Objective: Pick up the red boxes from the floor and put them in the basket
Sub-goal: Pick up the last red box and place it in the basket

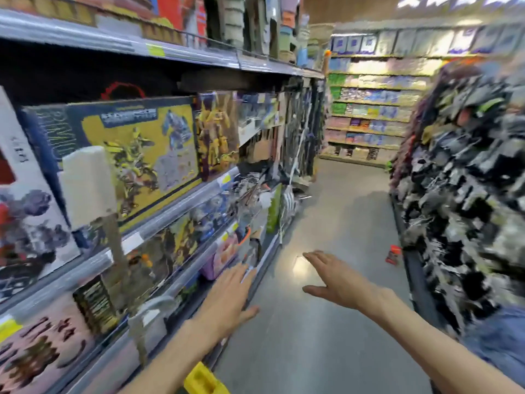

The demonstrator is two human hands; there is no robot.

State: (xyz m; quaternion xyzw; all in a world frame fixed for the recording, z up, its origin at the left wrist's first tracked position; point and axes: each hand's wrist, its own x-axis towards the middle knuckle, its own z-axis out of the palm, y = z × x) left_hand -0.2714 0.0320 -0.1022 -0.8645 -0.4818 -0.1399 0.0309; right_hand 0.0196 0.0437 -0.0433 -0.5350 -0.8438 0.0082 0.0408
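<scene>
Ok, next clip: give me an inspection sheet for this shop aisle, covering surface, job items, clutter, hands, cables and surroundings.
Surface: grey floor, shiny, with a light glare ahead of the hands.
Job's things: one red box on the floor by the foot of the right shelving, beyond the hands; a yellow object at the bottom edge, possibly the basket, cannot tell.
Clutter: nothing else seen on the floor.
Hands: left hand and right hand both open, stretched forward, holding nothing.
Cables: nothing seen.
Surroundings: toy boxes on the left shelves, blurred dark goods on the right, stocked shelves across the far end.
</scene>
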